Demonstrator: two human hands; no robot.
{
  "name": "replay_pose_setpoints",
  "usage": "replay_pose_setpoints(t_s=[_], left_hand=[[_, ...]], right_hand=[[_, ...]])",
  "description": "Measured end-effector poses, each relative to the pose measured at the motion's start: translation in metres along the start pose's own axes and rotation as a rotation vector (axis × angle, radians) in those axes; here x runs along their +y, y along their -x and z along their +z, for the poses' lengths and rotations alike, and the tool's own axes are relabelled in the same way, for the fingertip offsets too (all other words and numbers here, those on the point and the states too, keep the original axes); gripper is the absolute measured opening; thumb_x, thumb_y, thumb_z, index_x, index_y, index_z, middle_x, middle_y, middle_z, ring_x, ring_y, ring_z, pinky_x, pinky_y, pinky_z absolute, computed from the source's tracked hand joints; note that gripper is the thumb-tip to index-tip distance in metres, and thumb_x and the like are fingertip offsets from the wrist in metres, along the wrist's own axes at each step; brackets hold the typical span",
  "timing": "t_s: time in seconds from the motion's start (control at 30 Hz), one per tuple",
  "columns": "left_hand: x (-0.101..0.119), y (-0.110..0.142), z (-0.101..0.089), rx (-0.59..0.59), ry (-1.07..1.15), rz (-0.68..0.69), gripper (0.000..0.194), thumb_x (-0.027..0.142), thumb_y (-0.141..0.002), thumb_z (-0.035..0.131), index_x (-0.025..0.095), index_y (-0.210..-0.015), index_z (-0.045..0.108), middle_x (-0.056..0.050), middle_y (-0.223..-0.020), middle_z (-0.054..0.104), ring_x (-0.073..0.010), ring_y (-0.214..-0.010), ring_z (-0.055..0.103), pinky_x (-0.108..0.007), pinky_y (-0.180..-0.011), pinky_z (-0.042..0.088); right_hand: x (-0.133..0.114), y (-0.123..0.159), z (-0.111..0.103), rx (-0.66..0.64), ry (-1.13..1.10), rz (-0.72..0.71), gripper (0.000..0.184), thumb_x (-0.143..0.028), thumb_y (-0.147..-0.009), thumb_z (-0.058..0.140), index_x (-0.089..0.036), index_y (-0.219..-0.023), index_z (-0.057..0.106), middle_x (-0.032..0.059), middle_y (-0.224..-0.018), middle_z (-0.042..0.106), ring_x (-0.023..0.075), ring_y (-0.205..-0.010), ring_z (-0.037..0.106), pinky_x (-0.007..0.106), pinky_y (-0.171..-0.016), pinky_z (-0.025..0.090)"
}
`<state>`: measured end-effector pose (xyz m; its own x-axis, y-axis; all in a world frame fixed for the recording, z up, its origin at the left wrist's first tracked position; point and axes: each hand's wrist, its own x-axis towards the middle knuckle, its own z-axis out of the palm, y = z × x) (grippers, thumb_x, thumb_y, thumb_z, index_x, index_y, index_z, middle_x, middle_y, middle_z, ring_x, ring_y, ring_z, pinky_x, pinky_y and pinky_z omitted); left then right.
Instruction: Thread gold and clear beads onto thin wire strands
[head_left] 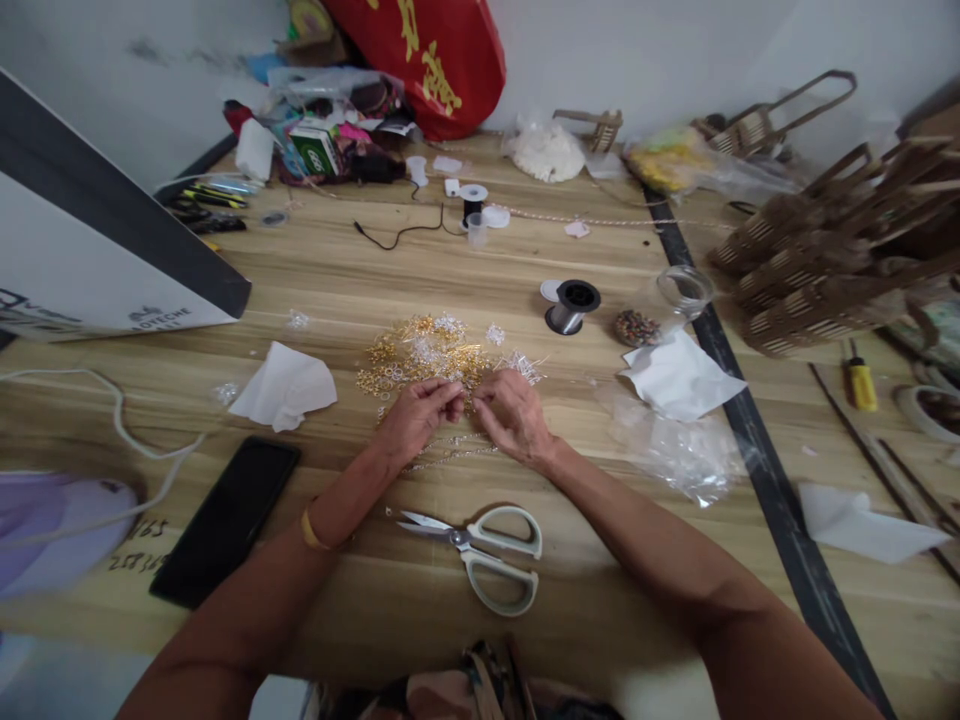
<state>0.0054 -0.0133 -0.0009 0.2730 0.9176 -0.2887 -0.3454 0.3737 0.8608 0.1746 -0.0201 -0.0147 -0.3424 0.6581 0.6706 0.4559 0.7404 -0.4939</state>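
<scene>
My left hand (427, 410) is closed, thumb against forefinger, at the near edge of a pile of gold and silver jewelry findings (431, 350). Close beside it on the right, my right hand (511, 415) is closed in a pinch too. Whatever sits between the fingertips is too small to make out. Thin beaded chains (450, 455) lie on the wood just below both hands. Nearer to me rest white-handled scissors (480, 545), blades apart and pointing left.
A black phone (229, 520) and white paper (285, 388) lie left. A wire spool (571, 308), a tipped glass jar (682, 295) of beads and a clear plastic bag (694, 455) are right. Brown woven baskets (795, 260) stand at far right, a white box (97, 240) at left.
</scene>
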Motion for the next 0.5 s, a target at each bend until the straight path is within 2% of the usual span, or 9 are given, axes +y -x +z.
replay_pose_setpoints(t_s=[0.5], left_hand=[[-0.0022,-0.0003,-0.0007,-0.042,-0.037,0.021,0.025,0.033,-0.063,0.079,0.011,-0.064,0.067,-0.001,-0.058,0.061,-0.0095,-0.056,0.053,-0.024,-0.057,0.038]], right_hand=[[0.0,0.0007,0.0006,-0.005,-0.009,0.031,0.003,-0.02,-0.088,0.05,-0.021,-0.086,0.053,0.0046,-0.078,0.059,0.0181,-0.077,0.054,0.035,-0.072,0.045]])
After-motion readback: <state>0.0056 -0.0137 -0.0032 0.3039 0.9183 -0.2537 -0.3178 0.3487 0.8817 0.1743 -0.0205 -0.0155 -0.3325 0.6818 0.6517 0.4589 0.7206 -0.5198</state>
